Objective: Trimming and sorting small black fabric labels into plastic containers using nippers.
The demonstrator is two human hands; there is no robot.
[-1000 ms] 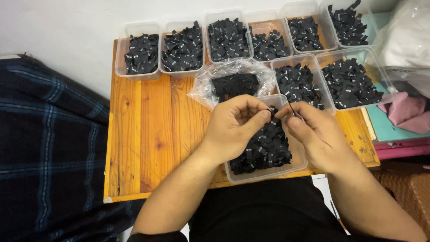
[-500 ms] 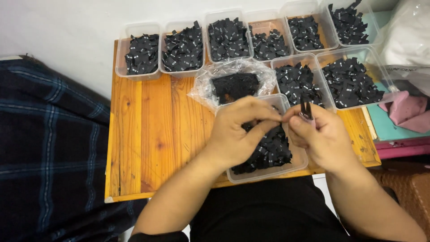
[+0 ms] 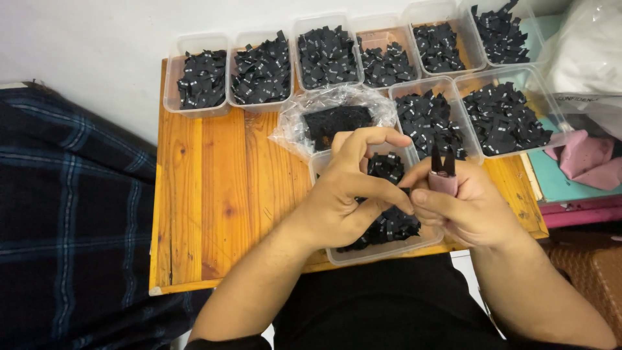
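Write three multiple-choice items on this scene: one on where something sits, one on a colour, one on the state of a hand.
1. Where is the clear plastic bag of black pieces?
A. On the wooden table, behind the nearest tub
B. On the floor
C. Inside the far-left tub

2. What colour is the handle of the snips?
A. Green
B. Pink
C. Yellow

3. What is the right hand doing?
A. Lying flat on the table
B. Holding the snips, blades pointing away
C. Lifting a tub

Answers: 1 A, the bag lies on the wood just beyond the nearest tub. 2 B, the handle above the fingers is pink. 3 B, its fingers wrap the snips beside the left hand.
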